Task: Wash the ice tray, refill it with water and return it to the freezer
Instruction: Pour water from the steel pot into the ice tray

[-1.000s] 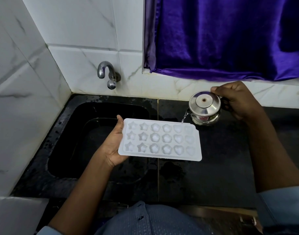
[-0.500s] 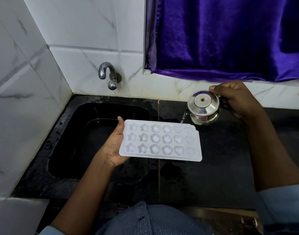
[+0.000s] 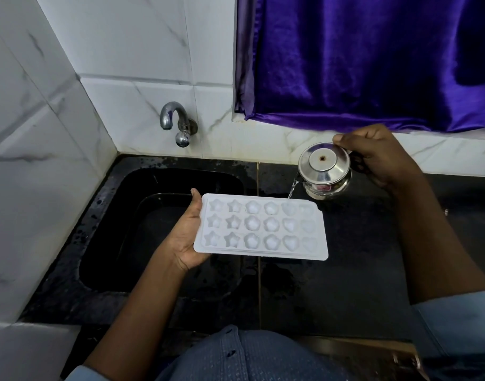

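Right hand (image 3: pixel 379 158) tilts kettle (image 3: pixel 324 169), water (image 3: pixel 292 189) seemingly entering ice tray (image 3: pixel 260 226) held by left hand (image 3: pixel 185 235).

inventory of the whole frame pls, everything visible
ice tray: 1, white, 18 shaped cavities, held level over the sink's right edge
steel kettle: 1, silver, lidded, tilted above the tray's far right corner
water stream: 1, clear, from the kettle spout into the tray
tap: 1, chrome, on the wall above the sink
sink: 1, black, left of the countertop
countertop: 1, black, wet patches, right of the sink
curtain: 1, purple, upper right
wall tiles: several, white marbled, back and left walls
shirt: 1, blue, bottom edge
left hand: 1, grips the tray's left end, thumb on top
right hand: 1, holds the kettle by its handle
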`<action>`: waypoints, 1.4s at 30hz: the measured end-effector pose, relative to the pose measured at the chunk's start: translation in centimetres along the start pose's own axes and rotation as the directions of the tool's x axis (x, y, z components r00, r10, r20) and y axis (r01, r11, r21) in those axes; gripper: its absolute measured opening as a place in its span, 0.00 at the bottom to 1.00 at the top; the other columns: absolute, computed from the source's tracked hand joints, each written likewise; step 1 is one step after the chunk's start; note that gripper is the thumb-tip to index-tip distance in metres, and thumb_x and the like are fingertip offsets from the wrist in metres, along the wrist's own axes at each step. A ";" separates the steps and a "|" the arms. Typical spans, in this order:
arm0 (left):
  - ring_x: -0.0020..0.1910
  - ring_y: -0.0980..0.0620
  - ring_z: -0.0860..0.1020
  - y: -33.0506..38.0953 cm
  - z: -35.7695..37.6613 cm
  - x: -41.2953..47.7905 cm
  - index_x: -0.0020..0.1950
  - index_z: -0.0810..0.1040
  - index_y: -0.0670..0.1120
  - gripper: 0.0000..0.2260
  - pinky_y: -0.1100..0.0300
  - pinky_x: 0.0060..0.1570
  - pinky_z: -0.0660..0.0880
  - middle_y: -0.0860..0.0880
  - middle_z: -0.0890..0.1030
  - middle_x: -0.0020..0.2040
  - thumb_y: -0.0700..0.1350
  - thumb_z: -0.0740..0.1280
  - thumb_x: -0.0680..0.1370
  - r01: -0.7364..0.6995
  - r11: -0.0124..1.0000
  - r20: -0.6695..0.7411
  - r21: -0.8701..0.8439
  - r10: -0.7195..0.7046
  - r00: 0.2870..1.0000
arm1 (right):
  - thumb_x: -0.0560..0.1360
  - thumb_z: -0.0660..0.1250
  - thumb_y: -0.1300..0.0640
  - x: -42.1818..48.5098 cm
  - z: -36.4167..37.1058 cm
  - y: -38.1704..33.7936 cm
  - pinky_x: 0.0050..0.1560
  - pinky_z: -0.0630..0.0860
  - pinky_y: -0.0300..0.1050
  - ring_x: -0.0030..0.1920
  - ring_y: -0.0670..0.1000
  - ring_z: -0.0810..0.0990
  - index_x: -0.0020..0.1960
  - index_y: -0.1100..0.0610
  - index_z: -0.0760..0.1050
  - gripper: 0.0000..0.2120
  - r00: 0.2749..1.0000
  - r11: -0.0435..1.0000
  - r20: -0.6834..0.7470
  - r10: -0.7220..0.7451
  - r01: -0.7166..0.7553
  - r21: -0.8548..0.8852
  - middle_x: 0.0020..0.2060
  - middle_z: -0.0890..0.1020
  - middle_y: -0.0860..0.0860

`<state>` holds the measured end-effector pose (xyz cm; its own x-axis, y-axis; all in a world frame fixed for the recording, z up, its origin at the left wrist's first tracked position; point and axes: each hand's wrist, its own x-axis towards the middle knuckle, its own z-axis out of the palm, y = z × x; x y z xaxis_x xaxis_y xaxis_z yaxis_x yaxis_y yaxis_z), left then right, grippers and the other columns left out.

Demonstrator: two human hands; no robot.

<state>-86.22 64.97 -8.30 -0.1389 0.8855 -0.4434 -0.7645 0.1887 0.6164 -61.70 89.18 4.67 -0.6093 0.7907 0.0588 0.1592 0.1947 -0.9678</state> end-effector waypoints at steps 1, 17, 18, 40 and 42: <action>0.70 0.36 0.79 0.0 0.0 0.0 0.75 0.76 0.44 0.41 0.36 0.69 0.72 0.38 0.79 0.72 0.75 0.52 0.79 0.000 1.000 -0.001 0.000 0.000 1.000 | 0.81 0.67 0.61 0.1 0.1 0.0 0.28 0.52 0.45 0.22 0.46 0.57 0.25 0.53 0.78 0.25 1.000 1.000 0.001 -0.004 0.004 -0.001 0.19 0.64 0.47; 0.71 0.36 0.78 -0.3 -0.2 0.2 0.76 0.75 0.44 0.41 0.36 0.71 0.70 0.38 0.78 0.72 0.74 0.52 0.79 0.009 1.000 0.008 -0.025 -0.009 1.000 | 0.80 0.70 0.58 1.4 1.4 -0.2 0.26 0.55 0.42 0.24 0.49 0.58 0.36 0.71 0.74 0.20 0.998 0.997 0.056 -0.041 0.045 -0.058 0.21 0.65 0.51; 0.71 0.36 0.78 -0.3 -0.2 0.2 0.76 0.75 0.44 0.41 0.36 0.71 0.70 0.38 0.78 0.72 0.74 0.52 0.79 0.008 1.000 0.009 -0.024 -0.008 1.000 | 0.80 0.70 0.58 1.5 1.4 -0.2 0.27 0.54 0.43 0.24 0.49 0.58 0.39 0.75 0.73 0.21 0.997 0.997 0.057 -0.044 0.047 -0.056 0.21 0.65 0.52; 0.68 0.36 0.80 -0.3 0.3 -0.4 0.75 0.76 0.44 0.41 0.36 0.69 0.72 0.38 0.79 0.71 0.75 0.52 0.79 0.031 0.999 0.022 -0.040 -0.030 0.999 | 0.80 0.70 0.57 1.0 2.1 -1.1 0.30 0.52 0.49 0.24 0.49 0.58 0.37 0.71 0.75 0.20 0.997 0.998 0.075 -0.032 0.036 -0.056 0.22 0.65 0.52; 0.67 0.36 0.80 -0.4 0.6 -0.5 0.74 0.77 0.44 0.41 0.36 0.67 0.73 0.38 0.80 0.70 0.75 0.52 0.79 0.033 0.999 0.020 -0.031 -0.032 0.999 | 0.80 0.70 0.57 1.0 2.3 -1.2 0.30 0.52 0.49 0.25 0.49 0.57 0.41 0.79 0.71 0.24 0.996 0.998 0.085 -0.036 0.041 -0.055 0.23 0.64 0.52</action>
<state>-85.53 64.71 -7.93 -0.1016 0.8872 -0.4501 -0.7877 0.2045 0.5811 -64.27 88.40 5.36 -0.6783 0.7311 0.0730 0.1768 0.2588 -0.9496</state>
